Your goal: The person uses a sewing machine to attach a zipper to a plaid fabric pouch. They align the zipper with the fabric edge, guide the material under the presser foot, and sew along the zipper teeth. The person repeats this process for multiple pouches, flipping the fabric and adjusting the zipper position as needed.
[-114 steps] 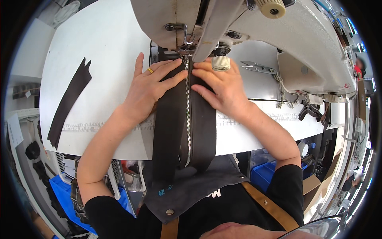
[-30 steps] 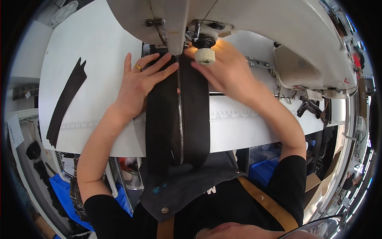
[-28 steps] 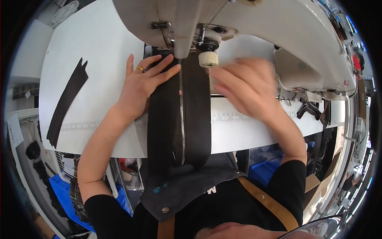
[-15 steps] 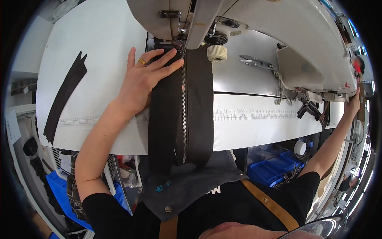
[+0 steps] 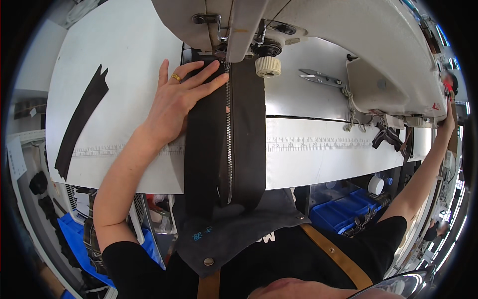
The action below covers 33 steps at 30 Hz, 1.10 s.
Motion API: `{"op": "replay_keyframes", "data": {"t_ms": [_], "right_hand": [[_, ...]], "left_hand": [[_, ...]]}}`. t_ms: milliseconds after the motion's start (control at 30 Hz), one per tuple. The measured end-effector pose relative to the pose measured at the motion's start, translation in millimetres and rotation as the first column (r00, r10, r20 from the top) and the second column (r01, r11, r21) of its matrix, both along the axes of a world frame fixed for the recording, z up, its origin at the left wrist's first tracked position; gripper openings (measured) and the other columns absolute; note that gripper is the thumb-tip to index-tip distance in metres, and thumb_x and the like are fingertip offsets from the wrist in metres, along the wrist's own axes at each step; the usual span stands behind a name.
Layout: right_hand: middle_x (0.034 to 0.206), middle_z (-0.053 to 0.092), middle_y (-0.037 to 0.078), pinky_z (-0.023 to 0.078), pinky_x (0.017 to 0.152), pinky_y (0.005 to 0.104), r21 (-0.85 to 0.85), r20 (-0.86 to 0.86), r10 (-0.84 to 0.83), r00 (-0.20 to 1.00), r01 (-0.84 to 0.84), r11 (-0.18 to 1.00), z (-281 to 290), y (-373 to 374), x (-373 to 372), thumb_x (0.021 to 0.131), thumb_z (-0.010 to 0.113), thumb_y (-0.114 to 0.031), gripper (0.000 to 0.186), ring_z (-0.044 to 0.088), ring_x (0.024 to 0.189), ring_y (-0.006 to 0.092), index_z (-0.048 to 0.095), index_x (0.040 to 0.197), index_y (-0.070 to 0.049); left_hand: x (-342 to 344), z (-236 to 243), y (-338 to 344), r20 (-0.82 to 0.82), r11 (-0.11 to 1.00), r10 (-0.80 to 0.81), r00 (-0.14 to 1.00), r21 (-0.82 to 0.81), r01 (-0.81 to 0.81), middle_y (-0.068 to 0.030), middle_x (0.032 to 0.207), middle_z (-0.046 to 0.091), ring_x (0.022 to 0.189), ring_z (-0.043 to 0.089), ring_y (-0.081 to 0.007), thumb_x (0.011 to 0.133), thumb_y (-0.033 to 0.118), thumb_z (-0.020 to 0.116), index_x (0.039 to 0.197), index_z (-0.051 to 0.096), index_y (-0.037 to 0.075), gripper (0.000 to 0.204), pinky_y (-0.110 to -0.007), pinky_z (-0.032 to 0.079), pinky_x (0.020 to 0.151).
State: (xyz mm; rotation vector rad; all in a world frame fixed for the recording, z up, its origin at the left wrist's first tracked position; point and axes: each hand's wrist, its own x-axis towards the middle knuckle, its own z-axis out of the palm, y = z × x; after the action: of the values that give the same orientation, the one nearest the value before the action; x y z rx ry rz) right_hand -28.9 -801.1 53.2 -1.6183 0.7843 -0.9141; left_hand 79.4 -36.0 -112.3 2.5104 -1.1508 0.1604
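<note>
My left hand [image 5: 184, 94] lies spread on a strip of dark brown material [image 5: 204, 149] under the sewing machine's presser area, fingertips beside the metal zipper [image 5: 228, 124] that runs down its middle. The strip hangs over the table's front edge onto a dark grey apron [image 5: 219, 241]. My right hand [image 5: 446, 115] reaches to the far right end of the machine's body [image 5: 398, 60], its fingers small and partly hidden there, so their hold cannot be made out. A cream knob [image 5: 269, 67] sits just right of the zipper's upper end.
A loose dark strip [image 5: 82, 119] lies left on the white table [image 5: 124, 50], which has a printed ruler. Thread snips [image 5: 318, 77] and a dark fabric scrap [image 5: 391, 139] lie right. Blue bins [image 5: 341, 209] are below; a person in red [image 5: 449, 82] is in the background.
My right hand has left the strip beside the zipper and moved to the machine's far right end, a little higher than half a second ago. My left hand has stayed on the material.
</note>
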Motion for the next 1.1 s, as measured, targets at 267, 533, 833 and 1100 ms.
{"op": "replay_keyframes", "data": {"t_ms": [267, 533, 833, 1100], "right_hand": [[0.098, 0.066, 0.016, 0.052, 0.079, 0.0301, -0.632, 0.364, -0.028, 0.931, 0.269, 0.727, -13.2, 145.2, 2.3, 0.092, 0.059, -0.021, 0.030, 0.064, 0.087, 0.0212, 0.063, 0.105, 0.006], [0.117, 0.058, 0.017, 0.042, 0.092, 0.0392, -0.669, -0.515, 0.720, 0.465, -0.743, 0.002, -141.3, 494.0, 67.6, 0.090, 0.053, -0.007, 0.028, 0.055, 0.106, 0.0322, 0.059, 0.117, -0.003], [0.072, 0.063, 0.013, 0.052, 0.055, 0.0369, -0.860, -0.403, 0.761, 0.508, -0.495, -0.124, -191.1, 526.6, 157.3, 0.076, 0.063, -0.013, 0.008, 0.063, 0.065, 0.0296, 0.062, 0.075, -0.006], [0.064, 0.060, 0.007, 0.046, 0.048, 0.0306, -0.611, -0.328, 0.770, 0.547, -0.745, 0.269, -164.9, 534.0, 111.4, 0.078, 0.064, -0.011, 0.010, 0.059, 0.053, 0.0188, 0.062, 0.080, -0.002]], "left_hand": [[-1.2, 3.2, 1.8, 0.034, 1.000, 0.016, 0.999, 0.023, -0.017, -0.0020, 0.136, 0.051, 0.124, 0.045, -0.0279, 0.076, 0.001, 0.059, 0.130, 0.055, 0.024, 0.059, -0.063, 0.014, 0.107], [1.8, 0.9, -1.5, 0.036, 1.000, -0.014, 0.999, -0.006, 0.014, -0.0034, 0.136, 0.052, 0.123, 0.047, -0.0294, 0.075, 0.000, 0.057, 0.130, 0.055, 0.023, 0.060, -0.064, 0.014, 0.106], [1.9, 2.4, -2.6, 0.011, 1.000, -0.020, 1.000, -0.015, 0.020, -0.0021, 0.136, 0.051, 0.124, 0.046, -0.0292, 0.072, -0.005, 0.057, 0.129, 0.055, 0.024, 0.065, -0.064, 0.014, 0.106], [0.5, -1.5, -0.8, 0.046, 1.000, 0.001, 0.999, -0.013, -0.001, -0.0031, 0.135, 0.052, 0.124, 0.046, -0.0277, 0.075, 0.020, 0.066, 0.127, 0.058, 0.022, 0.052, -0.061, 0.013, 0.107]]}}
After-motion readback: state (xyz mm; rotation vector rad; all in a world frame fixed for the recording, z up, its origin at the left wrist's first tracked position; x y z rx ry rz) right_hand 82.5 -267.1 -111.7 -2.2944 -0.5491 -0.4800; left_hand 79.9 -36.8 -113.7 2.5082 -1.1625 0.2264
